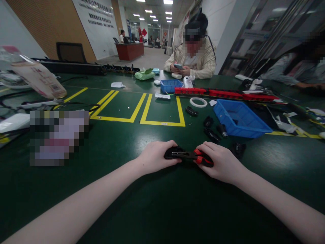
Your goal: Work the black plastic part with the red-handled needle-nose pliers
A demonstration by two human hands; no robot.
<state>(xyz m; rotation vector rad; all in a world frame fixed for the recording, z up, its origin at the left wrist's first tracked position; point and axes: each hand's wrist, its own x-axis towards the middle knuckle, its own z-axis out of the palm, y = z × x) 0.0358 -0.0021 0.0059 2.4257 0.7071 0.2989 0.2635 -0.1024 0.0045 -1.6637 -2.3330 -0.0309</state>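
My left hand (pixel 154 157) is closed around a small black part (pixel 170 151) whose exact kind I cannot make out. Closed on the red and black handles of a pair of pliers (pixel 186 155) is my right hand (pixel 219 162). The jaws of the pliers point left and reach the black part, just above the green table (pixel 157 210). Whether they bite on it is too small to tell. Several similar black parts (pixel 212 135) lie loose beyond my right hand, one of them (pixel 238 149) close by its wrist.
A blue bin (pixel 241 118) stands at the right, behind it a red strip (pixel 225 94). A white tape roll (pixel 198 102) and a smaller blue bin (pixel 171 85) lie farther back. At left are a bottle (pixel 38 76) and cables. Across the table a person (pixel 191 61) holds a phone.
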